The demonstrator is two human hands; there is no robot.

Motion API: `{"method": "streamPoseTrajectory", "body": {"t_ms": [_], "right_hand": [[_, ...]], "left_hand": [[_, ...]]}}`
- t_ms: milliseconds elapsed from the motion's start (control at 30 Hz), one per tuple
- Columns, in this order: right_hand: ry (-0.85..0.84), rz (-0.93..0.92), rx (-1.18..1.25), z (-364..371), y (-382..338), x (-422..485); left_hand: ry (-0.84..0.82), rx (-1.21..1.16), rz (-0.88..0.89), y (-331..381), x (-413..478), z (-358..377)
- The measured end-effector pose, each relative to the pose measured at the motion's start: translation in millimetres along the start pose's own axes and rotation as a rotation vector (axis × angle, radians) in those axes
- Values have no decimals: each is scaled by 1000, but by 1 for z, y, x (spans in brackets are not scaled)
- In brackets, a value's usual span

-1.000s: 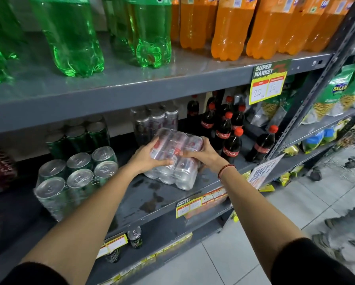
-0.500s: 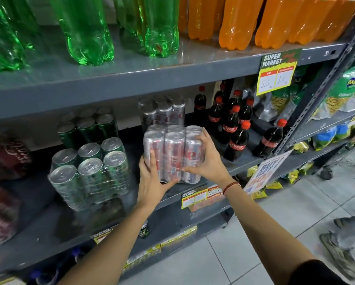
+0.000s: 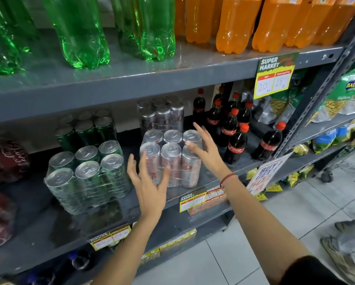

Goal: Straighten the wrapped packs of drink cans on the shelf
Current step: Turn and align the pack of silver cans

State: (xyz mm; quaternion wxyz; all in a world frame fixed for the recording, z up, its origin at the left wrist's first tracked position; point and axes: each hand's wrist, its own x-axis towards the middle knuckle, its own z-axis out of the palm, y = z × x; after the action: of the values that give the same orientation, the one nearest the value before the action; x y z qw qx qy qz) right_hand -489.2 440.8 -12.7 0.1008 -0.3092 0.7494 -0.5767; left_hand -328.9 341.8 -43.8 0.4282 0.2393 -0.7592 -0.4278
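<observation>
**Silver can pack set upright as both hands are spread open**

The left hand [image 3: 149,182] is seen raised in front of the wrapped silver can pack [image 3: 171,158], palm turned toward it, fingers fanned apart and holding nothing. The right hand [image 3: 205,150] is held at the pack's right side, fingers likewise splayed and empty; whether its fingertips are brushing the nearest can top cannot be told through the motion blur. A red thread band [image 3: 228,177] is worn on the right wrist. Both forearms are stretched forward from the bottom of the frame.

The pack is stood upright near the front edge of the grey middle shelf [image 3: 195,204], can tops facing up, just right of the wrapped green can pack [image 3: 86,177] and in front of a second silver pack [image 3: 162,116].

Half a second earlier the same pack was clasped between both hands and lifted clear of the shelf; a second ago it was being tipped on its side. Now it has been released and set down.

The pack's lower left corner is hidden behind the left hand. The cola bottles [image 3: 232,136] are partly screened by the right hand. Red packs [image 3: 3,161] at the far left are blurred and cut off by the frame edge, and the print on the lower price tags [image 3: 201,199] cannot be read.
</observation>
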Motion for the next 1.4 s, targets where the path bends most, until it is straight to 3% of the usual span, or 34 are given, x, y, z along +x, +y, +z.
{"method": "streamPoseTrajectory", "body": {"t_ms": [167, 267, 333, 533, 667, 800, 933, 1000, 1100, 1233, 1300, 1400], "right_hand": [[-317, 135, -94, -22, -5, 38], [-348, 164, -100, -32, -8, 37], [-245, 165, -50, -29, -6, 25], [328, 185, -176, 30, -10, -34], [343, 236, -360, 75, -35, -69], [319, 177, -322, 59, -37, -67], [288, 98, -105, 12, -37, -20], [153, 64, -118, -4, -36, 11], [-142, 85, -246, -11, -34, 53], [-512, 34, -551, -10, -30, 81], [-538, 31, -606, -12, -30, 83], [-441, 51, -632, -14, -30, 76]], "left_hand": [[-75, 55, -345, 22, 42, 33], [-144, 71, -361, 19, 56, 38], [-234, 54, -313, 10, 73, 34], [-711, -64, -219, -5, 144, 37], [-862, 34, -171, 1, 167, 46], [-701, 39, -221, 6, 161, 42], [-154, -46, -322, 15, 106, 24], [-28, -93, -326, 33, 62, 20], [-80, -130, -419, 56, 13, 35], [-96, 36, -452, 59, 3, 66], [-42, 53, -455, 56, 6, 75], [0, 40, -406, 41, 15, 74]]}}
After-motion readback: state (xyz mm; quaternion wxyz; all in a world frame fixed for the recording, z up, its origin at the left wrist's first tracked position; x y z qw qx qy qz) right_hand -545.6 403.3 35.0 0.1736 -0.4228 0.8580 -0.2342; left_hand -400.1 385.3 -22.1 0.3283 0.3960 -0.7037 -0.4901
